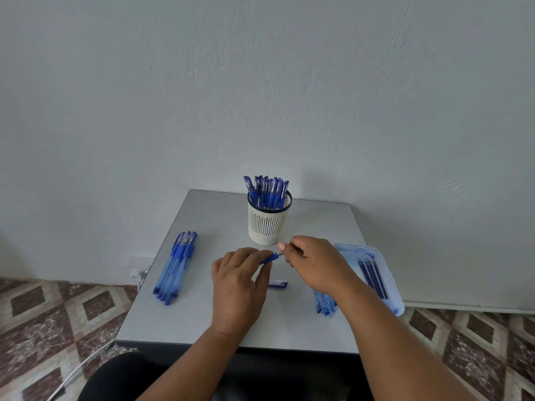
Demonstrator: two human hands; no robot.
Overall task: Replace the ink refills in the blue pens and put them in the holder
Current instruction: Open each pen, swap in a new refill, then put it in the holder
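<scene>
My left hand grips a blue pen by its barrel above the middle of the grey table. My right hand pinches the pen's tip end. A blue pen cap lies on the table just below the hands. A cream slotted holder at the back holds several blue pens. A bundle of several blue pens lies at the left. A clear tray at the right holds several dark refills.
Several pale blue used refills lie on the table between my right forearm and the tray. The table stands against a white wall, over a patterned tile floor. A white cable runs along the floor at the left.
</scene>
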